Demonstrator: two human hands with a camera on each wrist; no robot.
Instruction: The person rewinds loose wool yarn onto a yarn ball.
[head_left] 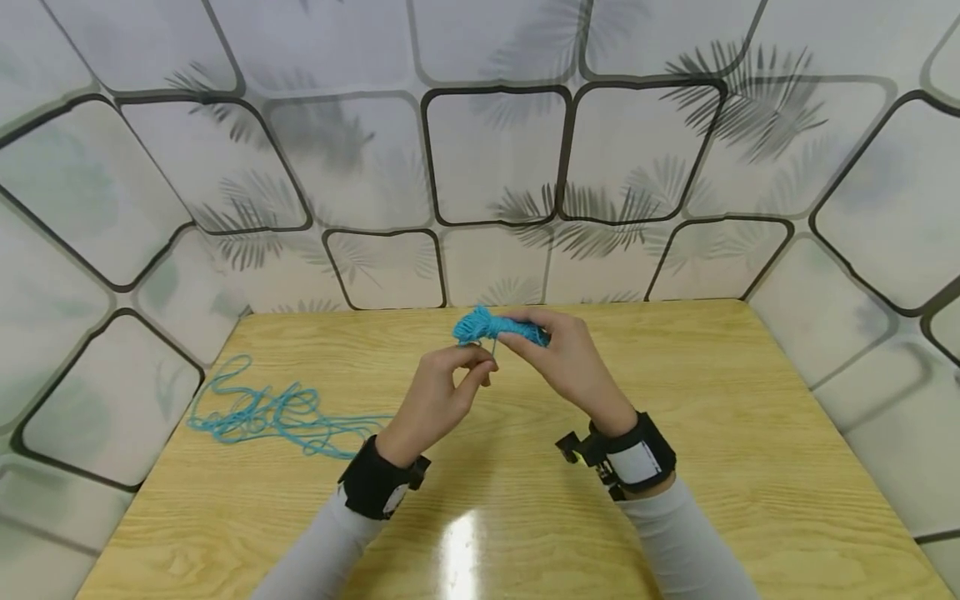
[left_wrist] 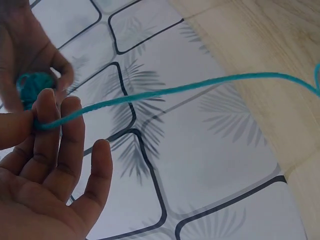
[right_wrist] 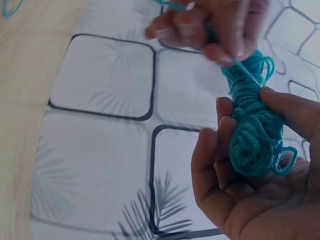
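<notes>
A bundle of turquoise yarn (right_wrist: 255,135), wound tightly about its middle with loops at both ends, sits in my right hand (head_left: 573,362). In the right wrist view the thumb presses the wound middle from one side and curled fingers support the other. My left hand (head_left: 438,392) pinches the yarn strand (left_wrist: 165,91) between thumb and index finger, close to the bundle's looped end. Its other fingers are loosely bent in the left wrist view. From that pinch the strand runs away toward the table. Both hands are raised above the table.
Loose, tangled turquoise yarn (head_left: 277,417) lies on the left of the wooden table (head_left: 712,500). Behind and at both sides stand pale panels (head_left: 495,158) with dark rounded outlines and leaf prints. Each wrist carries a black strap (head_left: 637,454).
</notes>
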